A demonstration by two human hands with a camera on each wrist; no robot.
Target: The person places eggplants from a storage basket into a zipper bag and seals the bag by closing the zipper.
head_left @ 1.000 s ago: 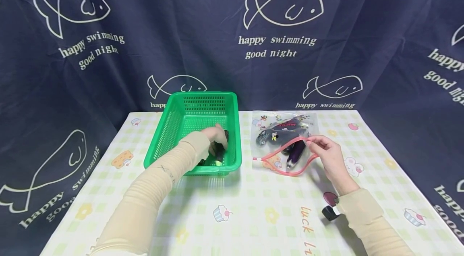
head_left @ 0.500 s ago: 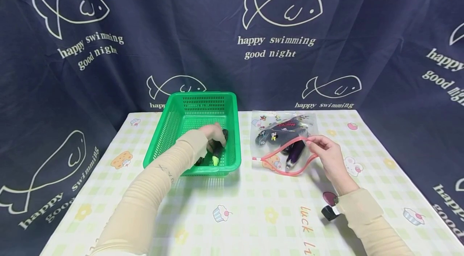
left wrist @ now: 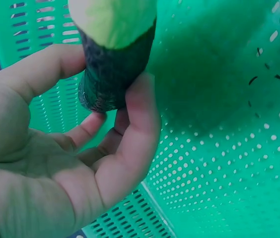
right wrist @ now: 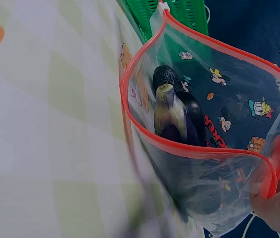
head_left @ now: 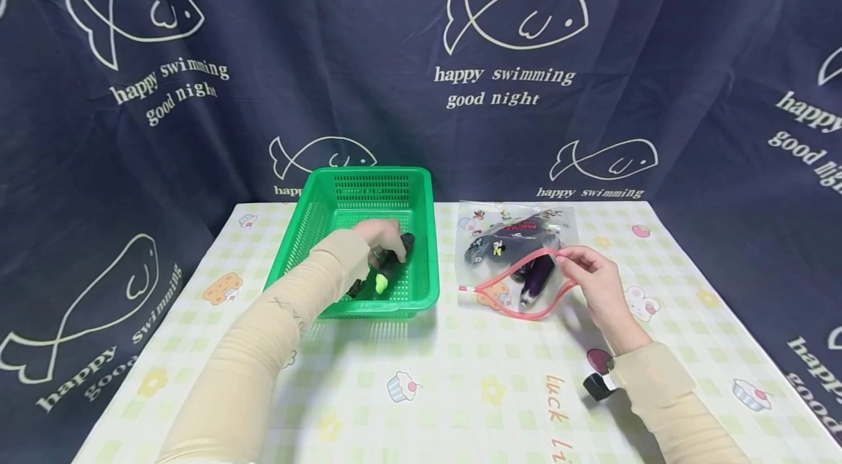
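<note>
My left hand [head_left: 384, 234] reaches into a green plastic basket [head_left: 430, 259]. Thumb and fingers grip a dark, rough-skinned vegetable [left wrist: 115, 69] with a pale green end, which tilts toward the near side. Another dark piece [head_left: 355, 288] lies partly hidden under the sleeve. My right hand [head_left: 595, 281] pinches the red zip edge of a clear zip bag [right wrist: 209, 158], whose mouth gapes. An eggplant [head_left: 539, 278] shows in the mouth of the bag, alongside other dark vegetables. A dark wrinkled end [right wrist: 165, 74] sits behind the eggplant in the right wrist view.
Basket and bag stand side by side toward the back of a table [head_left: 460, 376] with a checked, printed cloth. A dark blue curtain [head_left: 395, 120] with fish drawings hangs behind. A small black device [head_left: 598, 386] sits at the right wrist.
My left hand has drawn the dark vegetable slightly left and up inside the basket, its green end swinging leftward. The right hand and the bag hold still.
</note>
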